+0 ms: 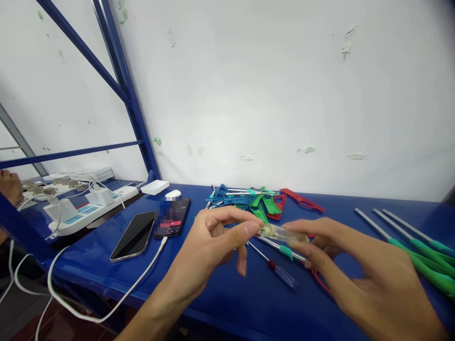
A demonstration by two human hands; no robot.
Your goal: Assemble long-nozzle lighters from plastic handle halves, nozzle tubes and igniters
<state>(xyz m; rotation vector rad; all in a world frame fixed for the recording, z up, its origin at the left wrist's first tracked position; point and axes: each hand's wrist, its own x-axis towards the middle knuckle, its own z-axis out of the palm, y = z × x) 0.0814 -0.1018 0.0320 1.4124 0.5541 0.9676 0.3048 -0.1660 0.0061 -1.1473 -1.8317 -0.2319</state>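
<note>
Between my two hands is a small clear tube point(283, 233) with a yellowish-white fitting at its left end. My left hand point(222, 239) pinches that end with thumb and forefinger. Thumb and fingers of my right hand point(350, 272) close on the tube's other end. Just beneath lies a screwdriver point(283, 275) with a clear purplish handle and a thin shaft. A metal rod with a green plastic piece point(286, 252) rests behind the tube, partly hidden by my right hand. A red strip point(322, 282) shows beside that hand.
A pile of blue and green plastic parts point(263, 202) lies against the wall, with a red part point(302, 200) beside it. Green-handled metal rods point(419, 251) lie at right. Two phones point(133, 236), a white cable point(133, 296) and a power strip point(90, 210) are left. Another person's hand point(11, 186) shows far left.
</note>
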